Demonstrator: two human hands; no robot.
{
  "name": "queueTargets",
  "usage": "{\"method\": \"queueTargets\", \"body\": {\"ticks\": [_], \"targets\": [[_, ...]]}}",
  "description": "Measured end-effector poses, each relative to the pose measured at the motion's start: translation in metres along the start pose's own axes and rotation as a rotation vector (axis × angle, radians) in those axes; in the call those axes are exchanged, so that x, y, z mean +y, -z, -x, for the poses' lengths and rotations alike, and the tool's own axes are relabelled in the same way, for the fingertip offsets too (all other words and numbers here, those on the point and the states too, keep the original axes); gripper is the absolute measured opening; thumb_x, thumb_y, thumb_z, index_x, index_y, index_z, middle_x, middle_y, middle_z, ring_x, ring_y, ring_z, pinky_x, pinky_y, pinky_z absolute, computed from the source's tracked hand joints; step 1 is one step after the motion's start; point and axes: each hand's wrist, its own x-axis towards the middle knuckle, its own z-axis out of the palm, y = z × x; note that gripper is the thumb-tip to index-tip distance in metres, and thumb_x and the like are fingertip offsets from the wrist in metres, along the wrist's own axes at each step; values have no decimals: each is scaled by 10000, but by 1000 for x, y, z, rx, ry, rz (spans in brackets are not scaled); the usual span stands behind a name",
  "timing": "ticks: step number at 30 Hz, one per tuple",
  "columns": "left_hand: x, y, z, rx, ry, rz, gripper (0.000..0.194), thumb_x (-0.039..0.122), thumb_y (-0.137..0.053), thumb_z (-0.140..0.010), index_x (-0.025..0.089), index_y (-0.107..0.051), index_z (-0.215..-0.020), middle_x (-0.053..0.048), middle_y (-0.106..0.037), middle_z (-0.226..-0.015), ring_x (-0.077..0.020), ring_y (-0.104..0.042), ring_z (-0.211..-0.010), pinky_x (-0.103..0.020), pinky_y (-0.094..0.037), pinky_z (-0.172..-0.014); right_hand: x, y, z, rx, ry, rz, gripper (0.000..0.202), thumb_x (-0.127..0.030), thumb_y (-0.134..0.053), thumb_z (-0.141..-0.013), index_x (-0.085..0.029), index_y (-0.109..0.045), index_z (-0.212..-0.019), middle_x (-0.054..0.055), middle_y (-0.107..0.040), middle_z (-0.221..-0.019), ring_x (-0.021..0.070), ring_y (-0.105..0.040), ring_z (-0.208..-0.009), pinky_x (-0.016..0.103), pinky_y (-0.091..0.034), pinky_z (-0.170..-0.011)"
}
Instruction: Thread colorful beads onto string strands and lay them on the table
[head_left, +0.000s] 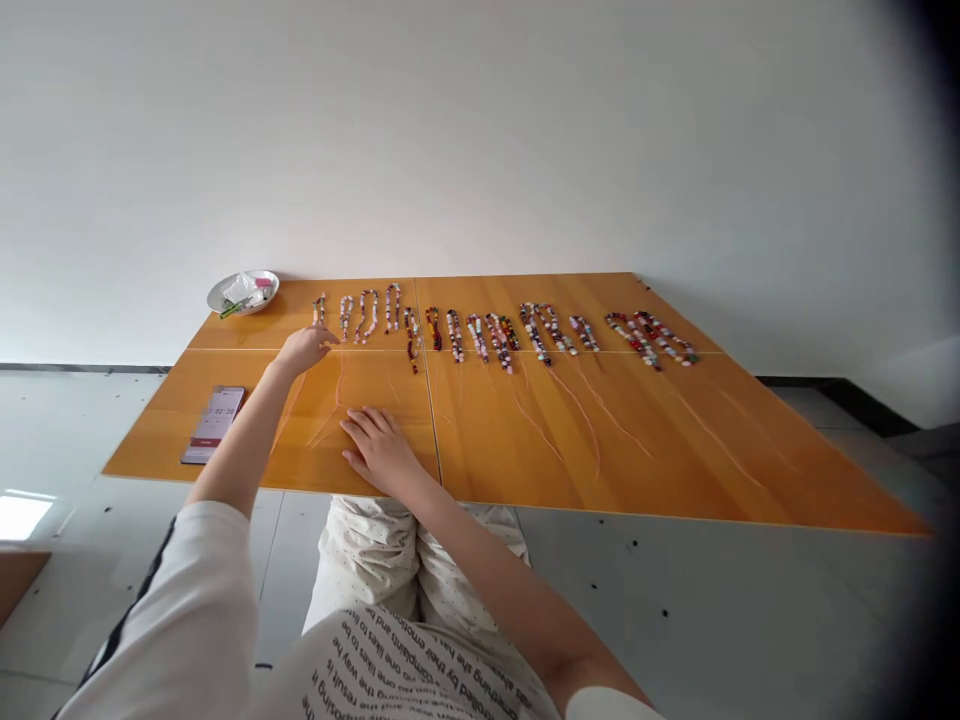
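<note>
My left hand is over the left part of the wooden table, fingers apart, just in front of a short bead strand; nothing shows in it. Lying on the table near its front edge, my right hand has its fingers spread and holds nothing. A thin pink cord runs between the hands from a pink and white bead strand. Several more looped strands of coloured beads form a row to the right, among them a large loop and red and white ones, with cord tails trailing toward me.
A white bowl with plastic packets and a green item stands at the table's back left corner. A phone lies left of my left forearm. The wooden table has seams across it; a pale wall is behind.
</note>
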Motion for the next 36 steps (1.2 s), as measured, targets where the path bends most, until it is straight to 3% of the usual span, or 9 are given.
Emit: {"method": "queueTargets", "body": {"ticks": [5,11,16,21,25,29,31,33,36], "targets": [[-8,-12,-26,-37,66,71,362,383,-588,-955,168,-597,-1247,-104,-618,-1267,-204,-633,-1096,-424,-569,-941,3,0,2,82,-27,-22,331,-315,-572,-949,-191,-647,-1247,97,-652,-1347,291,-546,-1244,558,-360,-1144],[-5,-24,-30,39,179,69,359,408,-583,-955,163,-612,-1216,-99,-631,-1243,-204,-631,-1100,-431,-556,-961,1,4,13,160,-70,-10,240,-284,-491,-990,-200,-712,-946,34,-754,-1139,243,-623,-1095,580,-328,-1149],[8,-29,-28,157,202,74,328,513,-642,-874,207,-740,-940,-102,-729,-1063,-276,-647,-1089,-489,-398,-1061,-7,10,28,98,41,-11,212,-282,-517,-983,-206,-705,-1045,27,-713,-1256,268,-585,-1182,608,-329,-1150],[11,-31,-28,181,201,99,297,477,-662,-845,209,-755,-934,-111,-738,-1049,-308,-655,-1065,-473,-380,-1002,-11,18,31,-62,183,-85,301,-337,-490,-1006,-225,-680,-1211,21,-669,-1344,285,-523,-1294,630,-336,-1157],[5,-32,-23,172,138,119,228,364,-628,-879,222,-755,-1004,-109,-726,-1112,-305,-629,-1134,-453,-367,-1025,1,30,-1,-186,161,-116,380,-367,-442,-1022,-251,-627,-1333,11,-597,-1439,241,-499,-1369,581,-286,-1227],[0,-31,-18,166,74,137,248,300,-595,-902,231,-747,-1084,-104,-710,-1186,-302,-596,-1205,-437,-386,-1035,38,28,-63,-230,26,-47,579,-440,-368,-1036,-172,-373,-1549,85,-315,-1630,244,-294,-1529,502,-282,-1259],[-1,-30,-17,166,64,138,248,287,-587,-907,233,-749,-1087,-101,-713,-1184,-298,-597,-1204,-438,-399,-1034,59,22,-90,-246,-22,-12,643,-457,-365,-1032,-132,-287,-1581,132,-207,-1657,291,-237,-1546,559,-240,-1259],[-1,-30,-17,168,61,133,246,277,-586,-907,230,-752,-1082,-103,-717,-1175,-298,-601,-1194,-444,-407,-1032,75,15,-106,-279,-29,17,653,-472,-371,-1028,-138,-283,-1582,143,-242,-1645,312,-246,-1541,616,-213,-1246],[-1,-29,-17,171,65,125,243,275,-595,-902,231,-756,-1078,-104,-722,-1166,-304,-600,-1189,-456,-409,-1033,88,13,-108,-314,11,49,668,-516,-411,-1011,-195,-282,-1582,94,-278,-1641,317,-227,-1547,684,-95,-1239]]}}
